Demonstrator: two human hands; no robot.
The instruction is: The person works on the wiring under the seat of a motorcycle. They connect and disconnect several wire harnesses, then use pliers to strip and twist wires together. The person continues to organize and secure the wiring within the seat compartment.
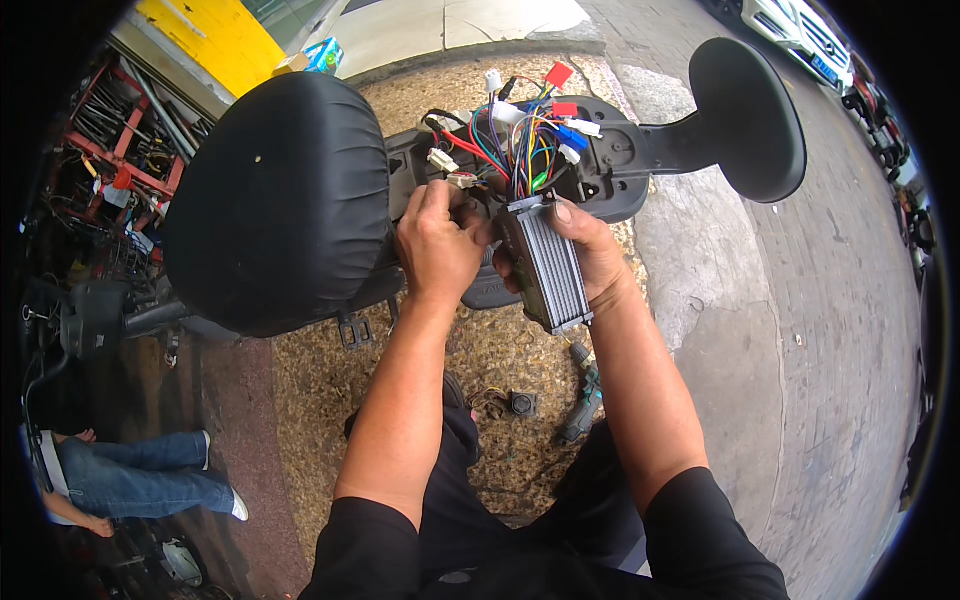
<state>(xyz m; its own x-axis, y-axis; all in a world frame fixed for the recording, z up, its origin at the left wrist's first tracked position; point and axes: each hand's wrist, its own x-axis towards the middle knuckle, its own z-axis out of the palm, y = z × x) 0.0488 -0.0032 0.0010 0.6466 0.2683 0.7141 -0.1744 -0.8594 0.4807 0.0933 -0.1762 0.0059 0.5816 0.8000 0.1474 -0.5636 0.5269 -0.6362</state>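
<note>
My right hand (592, 245) grips a finned grey metal controller box (553, 268), its thumb near the top corner and its fingers behind. A bundle of coloured wires (520, 155) fans out of the box's upper end, tipped with white, red and blue connectors (575, 135). Just left of the box, the fingers of my left hand (440, 240) are pinched together by the wires, below two cream connectors (441, 160). What they pinch is hidden. Behind the wires lies the black open base (615, 150) of a scooter, with a padded black seat (280, 205) to the left.
A black backrest pad (748, 120) sticks out at the right. On the speckled ground lie a green-black power drill (583, 395) and a small black square part (522, 403) with wires. A person in jeans (140, 475) is at the lower left. A red tool rack (120, 150) stands upper left.
</note>
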